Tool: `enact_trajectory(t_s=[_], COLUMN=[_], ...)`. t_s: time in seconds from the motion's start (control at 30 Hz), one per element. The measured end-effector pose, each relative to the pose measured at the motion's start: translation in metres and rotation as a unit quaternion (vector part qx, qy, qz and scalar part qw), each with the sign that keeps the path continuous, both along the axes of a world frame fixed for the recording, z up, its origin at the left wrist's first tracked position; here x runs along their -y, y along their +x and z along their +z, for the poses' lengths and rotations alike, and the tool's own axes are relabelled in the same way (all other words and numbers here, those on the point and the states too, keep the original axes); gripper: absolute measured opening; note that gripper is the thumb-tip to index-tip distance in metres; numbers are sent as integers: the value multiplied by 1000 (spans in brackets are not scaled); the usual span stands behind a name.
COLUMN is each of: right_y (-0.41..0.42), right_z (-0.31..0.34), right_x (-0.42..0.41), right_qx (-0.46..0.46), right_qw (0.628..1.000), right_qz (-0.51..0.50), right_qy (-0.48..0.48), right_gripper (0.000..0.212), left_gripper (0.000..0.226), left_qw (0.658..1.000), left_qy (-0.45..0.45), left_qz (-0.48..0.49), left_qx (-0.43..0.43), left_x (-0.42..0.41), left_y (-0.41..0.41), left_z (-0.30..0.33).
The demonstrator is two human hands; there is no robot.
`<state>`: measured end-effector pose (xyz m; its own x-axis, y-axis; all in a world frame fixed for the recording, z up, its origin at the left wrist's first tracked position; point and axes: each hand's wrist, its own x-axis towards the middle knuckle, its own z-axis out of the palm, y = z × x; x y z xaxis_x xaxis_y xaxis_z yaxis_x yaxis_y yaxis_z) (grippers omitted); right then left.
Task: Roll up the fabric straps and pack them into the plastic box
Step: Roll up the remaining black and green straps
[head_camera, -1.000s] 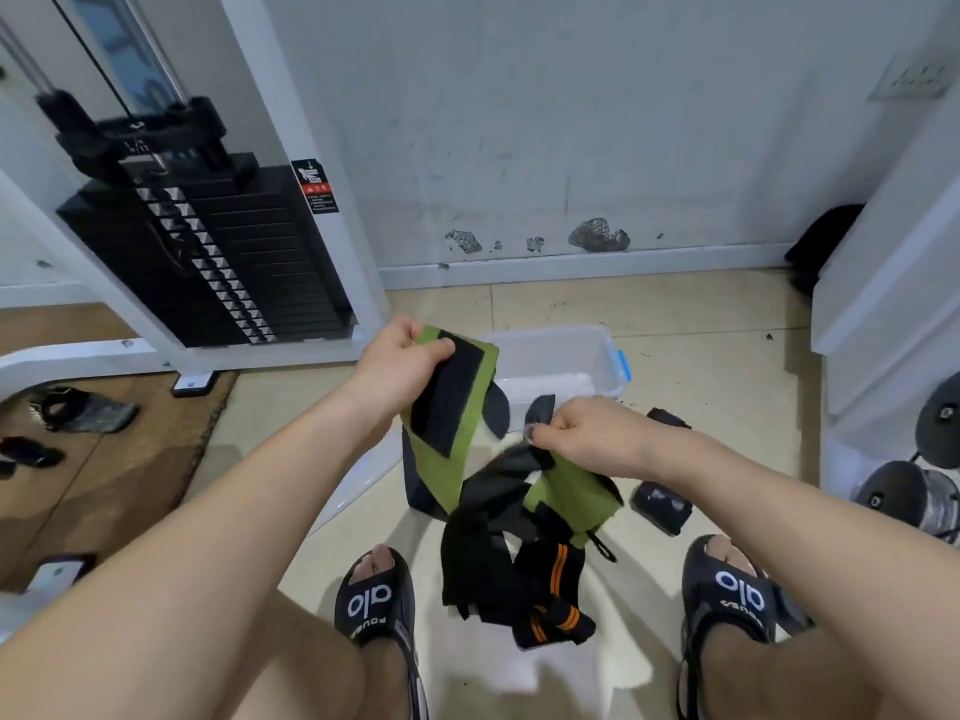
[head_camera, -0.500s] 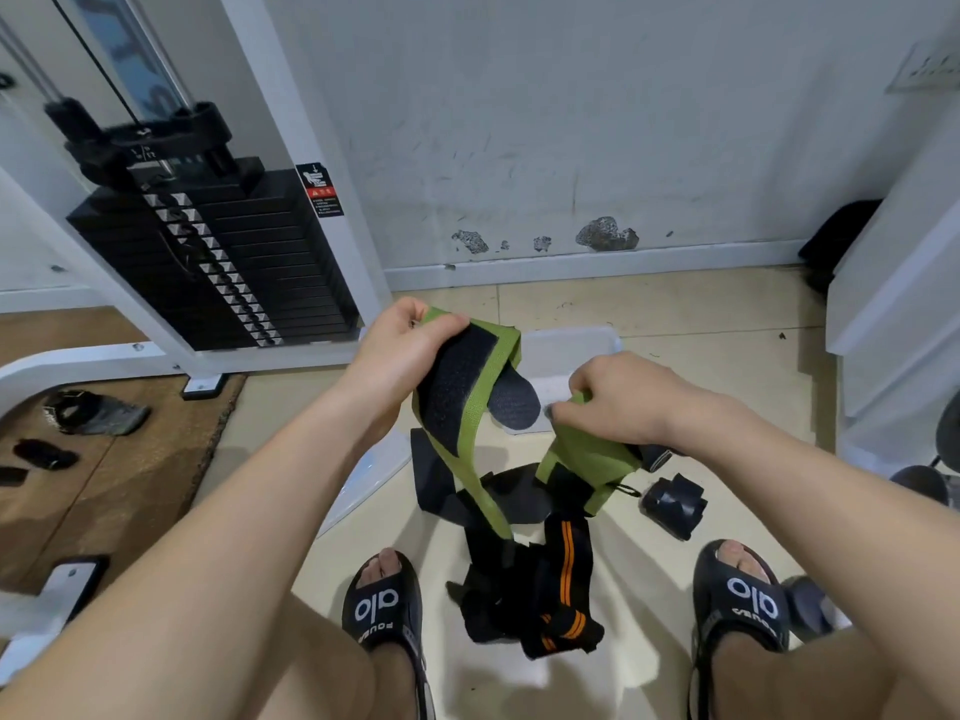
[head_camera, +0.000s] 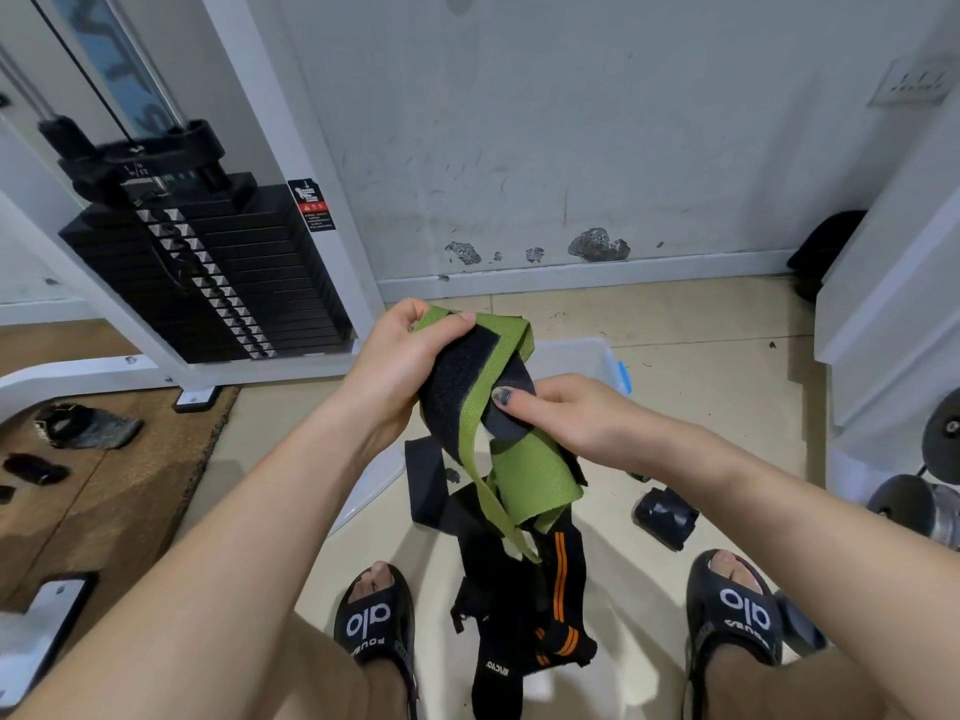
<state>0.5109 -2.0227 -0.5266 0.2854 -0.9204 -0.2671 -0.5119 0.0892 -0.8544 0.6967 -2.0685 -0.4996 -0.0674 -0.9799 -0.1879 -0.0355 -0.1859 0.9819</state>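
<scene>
One clear plastic box (head_camera: 582,356) on the floor behind my hands, contents hidden from here. Left hand (head_camera: 395,366) grips the top of the green strap (head_camera: 524,475) by its black velcro patch; right hand (head_camera: 566,413) pinches the same strap lower down, thumb on top. One black-and-orange strap (head_camera: 556,605) hangs below, one rolled black strap (head_camera: 665,517) lies on the floor by my right foot.
</scene>
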Motion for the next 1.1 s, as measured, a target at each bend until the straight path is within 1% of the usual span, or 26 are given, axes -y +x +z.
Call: enact_trajectory(t_s=[0.07,0.1,0.17,0.2,0.23,0.3,0.33,0.37,0.43,0.5,0.57,0.6,0.7,0.83,0.9,0.93,1.03,1.1], right_y=[-3,-6,-12,-16,-21,-27,-29,-30,-33,-35,-34,-33,-29,-20,-16,-14,-9,-7], right_z=[-1,-2,1,1,-1,-3,-3,-2,2,8,13,15,19,28,32,33,35,35], right_x=[3,5,8,9,10,13,14,15,16,16,17,18,21,18,17,16,16,15], right_qx=[32,13,-94,-148,-184,-227,-244,-259,-279,-287,-255,-220,-79,59,112,134,191,222], right_qw=[999,1000,995,988,981,970,965,960,954,953,962,970,990,991,988,985,974,966], right_qz=[-2,-5,-12,-17,-25,-48,-56,-60,-56,-47,-58,-72,-109,-116,-106,-104,-114,-121], right_qy=[-13,-21,-41,-52,-60,-72,-82,-89,-91,-87,-84,-78,-47,-9,10,20,49,55], right_gripper=[46,45,48,50,50,49,48,47,46,40,33,30,25,17,15,16,26,26], left_gripper=[23,24,25,26,25,18,25,37,57,64,69,68,47,21,10,14,50,68], left_qw=[1000,999,997,996,993,984,977,969,959,954,951,949,950,957,947,939,921,898], left_qy=[19,29,55,69,82,109,126,142,157,157,153,149,131,83,38,15,-26,-41], left_qz=[-4,-4,-13,-35,-68,-141,-174,-201,-229,-243,-254,-260,-250,-209,-194,-193,-212,-242], left_qx=[-8,-15,-45,-54,-50,-17,3,25,64,79,90,100,133,182,252,285,325,366], left_x=[0,1,2,2,1,-3,-5,-6,-7,-10,-13,-14,-15,-12,-9,-9,-7,-7], left_y=[1,2,6,9,12,19,24,30,40,47,52,53,49,45,45,44,39,34], left_z=[2,4,9,12,15,16,15,14,11,11,10,8,3,-4,-8,-11,-18,-23])
